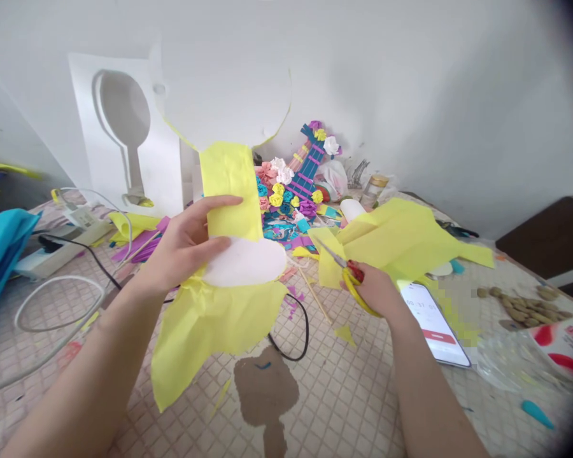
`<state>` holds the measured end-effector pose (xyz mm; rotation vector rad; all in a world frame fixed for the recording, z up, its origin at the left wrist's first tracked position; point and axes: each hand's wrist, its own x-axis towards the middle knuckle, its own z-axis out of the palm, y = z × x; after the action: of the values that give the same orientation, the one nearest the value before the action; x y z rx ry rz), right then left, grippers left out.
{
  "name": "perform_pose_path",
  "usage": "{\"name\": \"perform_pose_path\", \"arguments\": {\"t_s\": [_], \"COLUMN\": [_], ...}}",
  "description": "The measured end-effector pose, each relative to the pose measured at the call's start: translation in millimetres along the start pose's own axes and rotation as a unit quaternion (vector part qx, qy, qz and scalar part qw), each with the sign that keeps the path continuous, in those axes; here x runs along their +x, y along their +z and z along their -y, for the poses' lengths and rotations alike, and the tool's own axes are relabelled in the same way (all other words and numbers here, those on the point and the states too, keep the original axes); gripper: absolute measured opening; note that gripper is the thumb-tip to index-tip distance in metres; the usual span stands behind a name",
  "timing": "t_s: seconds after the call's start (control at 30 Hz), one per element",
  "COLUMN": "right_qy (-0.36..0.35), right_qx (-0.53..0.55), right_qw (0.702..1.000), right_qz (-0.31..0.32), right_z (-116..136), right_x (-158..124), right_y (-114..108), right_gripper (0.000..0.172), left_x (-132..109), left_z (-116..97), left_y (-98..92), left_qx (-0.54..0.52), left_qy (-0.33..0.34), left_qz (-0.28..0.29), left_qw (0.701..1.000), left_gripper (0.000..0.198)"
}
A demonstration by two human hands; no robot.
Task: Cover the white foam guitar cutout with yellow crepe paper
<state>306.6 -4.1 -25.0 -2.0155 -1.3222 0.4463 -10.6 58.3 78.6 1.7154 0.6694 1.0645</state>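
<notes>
My left hand [184, 245] is closed on a white cutout shape [248, 262], with a wide rounded top and a narrow neck, held upright over the table. Yellow crepe paper [232, 181] covers its neck, and a loose yellow piece [210, 331] hangs from its lower end. The lower white part is bare. In my right hand [375, 289] is a pair of scissors [356, 292] with yellow handles, blades pointing up and left. The blades lie across a small part of a larger yellow crepe sheet [396, 235]; whether they are cutting it I cannot tell.
A white board [88, 121] with a cut-out hole leans on the wall. Paper flowers and a blue guitar shape [308, 165] stand behind. A power strip [42, 248] and cables lie left; a lit phone [434, 324], brown pieces [525, 308] and a clear plastic container [510, 362] lie right.
</notes>
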Motion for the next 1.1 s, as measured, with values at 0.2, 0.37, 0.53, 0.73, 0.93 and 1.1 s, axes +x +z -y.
{"name": "perform_pose_path", "arguments": {"t_s": [0.2,0.37,0.53,0.73,0.93,1.1], "right_qy": [-0.029,-0.040,-0.320,-0.537,-0.548,-0.376], "right_qx": [-0.117,-0.119,0.027,0.020,0.040,0.236], "right_qw": [0.989,0.992,0.934,0.820,0.825,0.894], "right_qz": [0.081,0.017,-0.156,-0.200,-0.135,-0.056], "right_z": [-6,3,41,58,61,68], "right_x": [-7,-14,-33,-57,-64,-68], "right_y": [-2,-7,14,34,27,35], "right_gripper": [0.013,0.020,0.032,0.053,0.026,0.008], "left_x": [1,1,1,0,2,2], "left_z": [-1,0,11,24,33,42], "left_y": [2.8,7.1,14.2,23.9,31.5,39.9], "left_qx": [0.012,-0.027,-0.035,-0.026,-0.027,-0.062], "left_qy": [-0.011,-0.020,-0.032,-0.046,-0.078,-0.103], "left_qz": [-0.016,-0.003,0.030,0.080,0.098,0.131], "left_qw": [1.000,0.999,0.998,0.995,0.992,0.984], "left_gripper": [0.042,0.038,0.039,0.040,0.041,0.041]}}
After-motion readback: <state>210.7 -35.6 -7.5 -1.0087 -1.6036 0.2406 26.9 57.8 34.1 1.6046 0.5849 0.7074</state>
